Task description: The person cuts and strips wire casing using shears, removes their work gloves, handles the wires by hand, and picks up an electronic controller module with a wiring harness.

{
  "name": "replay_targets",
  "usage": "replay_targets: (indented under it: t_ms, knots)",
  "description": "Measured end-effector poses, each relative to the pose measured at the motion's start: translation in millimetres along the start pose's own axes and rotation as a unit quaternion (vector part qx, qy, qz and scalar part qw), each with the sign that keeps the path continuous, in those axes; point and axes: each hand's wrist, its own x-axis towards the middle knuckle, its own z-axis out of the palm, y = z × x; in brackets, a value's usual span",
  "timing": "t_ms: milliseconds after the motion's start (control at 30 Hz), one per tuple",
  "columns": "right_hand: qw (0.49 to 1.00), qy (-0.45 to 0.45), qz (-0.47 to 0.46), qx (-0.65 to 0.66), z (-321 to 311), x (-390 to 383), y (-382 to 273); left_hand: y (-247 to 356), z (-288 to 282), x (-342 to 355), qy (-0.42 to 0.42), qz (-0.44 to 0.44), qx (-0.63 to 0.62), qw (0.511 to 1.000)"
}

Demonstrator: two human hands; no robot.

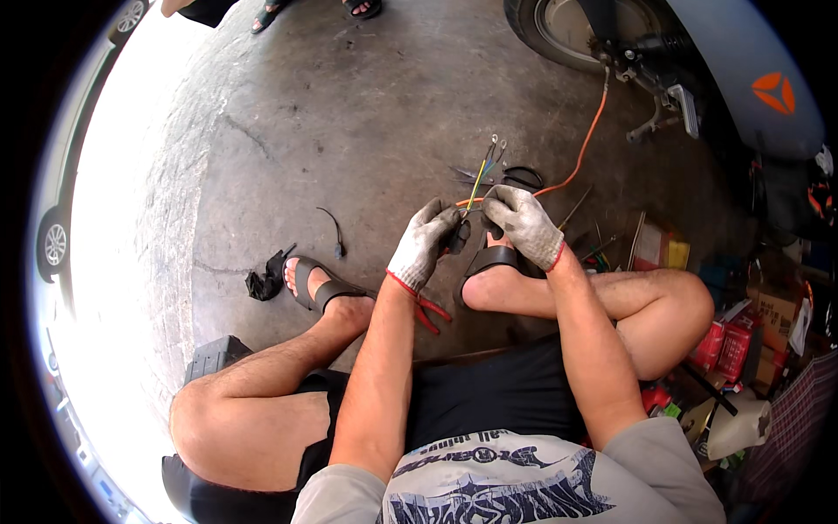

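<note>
My left hand (425, 240) wears a grey-white glove with dark fingertips and is closed on a dark connector (456, 236) with yellow-green and blue wires (476, 182) rising from it to ring terminals. My right hand (517, 218), gloved the same way, is closed at the wires' lower end, just right of my left; exactly what lies between its fingertips is partly hidden. An orange cable (583, 154) runs behind my hands from a scooter's wheel area. Black-handled scissors (522, 175) lie beyond them, and red-handled pliers (433, 313) lie below my left hand.
A scooter (655, 61) stands at upper right. Another person's sandaled feet (361, 7) are at the top. A black bag (266, 281) and short cable (336, 229) lie left on the concrete floor (314, 122). Boxes and tools (768, 314) crowd the right; a car (57, 227) is far left.
</note>
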Motion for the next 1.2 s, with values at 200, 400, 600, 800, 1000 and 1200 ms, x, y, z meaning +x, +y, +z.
replay_targets:
  t_ms: [200, 400, 600, 800, 1000, 1200]
  knots:
    - [0.999, -0.007, 0.033, 0.026, 9, -1, 9, 2, -2, 4, 0.026, 0.033, 0.014, 0.999]
    - [0.994, -0.073, 0.052, 0.059, 12, -2, 30, -12, -4, 12, 0.065, 0.061, 0.017, 0.996]
    - [0.967, 0.103, 0.12, -0.201, -16, 18, 98, -12, -4, 20, 0.1, 0.073, 0.018, 0.992]
    - [0.897, 0.095, 0.195, -0.385, -38, 58, 161, -9, -5, 18, 0.09, 0.097, 0.021, 0.991]
    - [0.838, -0.007, 0.192, -0.511, -35, 79, 141, -1, -4, 12, 0.103, 0.103, 0.014, 0.989]
    - [0.837, -0.107, 0.144, -0.517, -63, 73, 107, 4, -9, 14, 0.092, 0.131, 0.034, 0.986]
